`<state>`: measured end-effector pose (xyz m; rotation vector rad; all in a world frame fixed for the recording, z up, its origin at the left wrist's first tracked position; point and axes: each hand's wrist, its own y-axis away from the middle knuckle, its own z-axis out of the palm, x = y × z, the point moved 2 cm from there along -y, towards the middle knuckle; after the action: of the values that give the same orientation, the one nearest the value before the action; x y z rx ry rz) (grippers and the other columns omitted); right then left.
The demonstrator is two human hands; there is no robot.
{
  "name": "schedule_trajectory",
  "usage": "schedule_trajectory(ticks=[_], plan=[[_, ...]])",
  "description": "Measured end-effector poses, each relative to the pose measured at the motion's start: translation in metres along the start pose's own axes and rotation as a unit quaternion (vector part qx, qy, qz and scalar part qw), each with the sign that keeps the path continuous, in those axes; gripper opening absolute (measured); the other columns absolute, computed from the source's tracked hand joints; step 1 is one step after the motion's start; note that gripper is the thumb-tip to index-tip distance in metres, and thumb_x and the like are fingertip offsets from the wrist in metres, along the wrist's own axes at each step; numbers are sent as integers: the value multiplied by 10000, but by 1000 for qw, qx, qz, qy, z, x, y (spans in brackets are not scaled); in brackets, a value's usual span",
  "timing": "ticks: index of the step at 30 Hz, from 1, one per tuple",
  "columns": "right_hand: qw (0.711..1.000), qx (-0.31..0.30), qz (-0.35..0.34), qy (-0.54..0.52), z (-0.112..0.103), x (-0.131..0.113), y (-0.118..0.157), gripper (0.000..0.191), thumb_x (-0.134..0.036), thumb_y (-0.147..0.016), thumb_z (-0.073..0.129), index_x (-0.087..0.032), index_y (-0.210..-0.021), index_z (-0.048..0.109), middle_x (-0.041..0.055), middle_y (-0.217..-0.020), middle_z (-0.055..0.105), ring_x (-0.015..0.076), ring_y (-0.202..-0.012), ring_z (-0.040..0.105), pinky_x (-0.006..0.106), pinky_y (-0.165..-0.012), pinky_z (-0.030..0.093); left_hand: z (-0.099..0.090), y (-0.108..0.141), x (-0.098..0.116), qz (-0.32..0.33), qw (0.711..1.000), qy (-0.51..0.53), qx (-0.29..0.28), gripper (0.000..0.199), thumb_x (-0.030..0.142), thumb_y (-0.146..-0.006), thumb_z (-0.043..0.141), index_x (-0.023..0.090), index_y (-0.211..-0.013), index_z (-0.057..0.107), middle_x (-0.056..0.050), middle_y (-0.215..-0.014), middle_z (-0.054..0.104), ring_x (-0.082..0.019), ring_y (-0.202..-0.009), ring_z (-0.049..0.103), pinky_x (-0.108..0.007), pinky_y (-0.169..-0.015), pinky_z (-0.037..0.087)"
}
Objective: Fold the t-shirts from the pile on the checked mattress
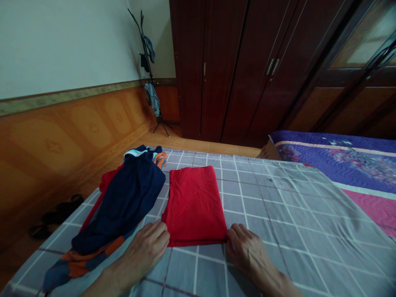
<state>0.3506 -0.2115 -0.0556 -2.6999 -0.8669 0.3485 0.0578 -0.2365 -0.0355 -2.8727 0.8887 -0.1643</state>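
Note:
A folded red cloth [194, 208] lies flat on the grey checked bedsheet [287, 231], its near edge towards me. My left hand [142, 255] is at the near left corner of the red cloth, and my right hand [247, 255] is at its near right corner. Fingertips of both hands touch the fold, but I cannot see a grip. Left of the red cloth lies a navy garment [120, 202], close to my left hand. An orange-and-navy striped garment [77, 264] sticks out below it.
Dark sandals [55, 216] lie on the floor left of the bed. Behind the bed stand a clothes rack [148, 70] and a dark wooden wardrobe [235, 70]. At the right is a purple patterned quilt [340, 161].

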Motion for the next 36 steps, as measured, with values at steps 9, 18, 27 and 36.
schedule_trajectory(ticks=[9,18,27,36], plan=[[998,32,-18,49,-5,1,1,255,25,-673,432,-227,-696,467,10,-651,545,174,-543,501,297,-482,281,3,-12,11,-21,996,9,-82,261,-37,-781,427,189,-835,546,-30,-857,589,-176,-828,566,-290,-782,459],[998,-42,-41,27,-46,8,36,236,-20,-728,437,-229,-793,523,3,-697,603,147,-581,591,248,-485,395,-34,-30,9,-58,958,257,-113,110,211,-867,527,229,-872,636,27,-834,632,-120,-758,591,-198,-690,402],[991,-12,-100,-86,-29,-65,-43,376,-323,-876,531,-176,-1221,556,122,-1250,596,249,-1103,582,354,-894,508,19,-122,-110,-240,918,290,128,207,231,-814,493,146,-854,677,-54,-819,692,-186,-774,628,-248,-711,434],[966,26,-256,-23,46,-86,-46,762,-619,-853,478,-99,-1402,394,181,-1381,466,318,-1292,408,429,-961,463,44,-129,-106,-244,911,307,128,167,297,-782,582,182,-826,695,-42,-843,673,-174,-755,598,-261,-725,426]])
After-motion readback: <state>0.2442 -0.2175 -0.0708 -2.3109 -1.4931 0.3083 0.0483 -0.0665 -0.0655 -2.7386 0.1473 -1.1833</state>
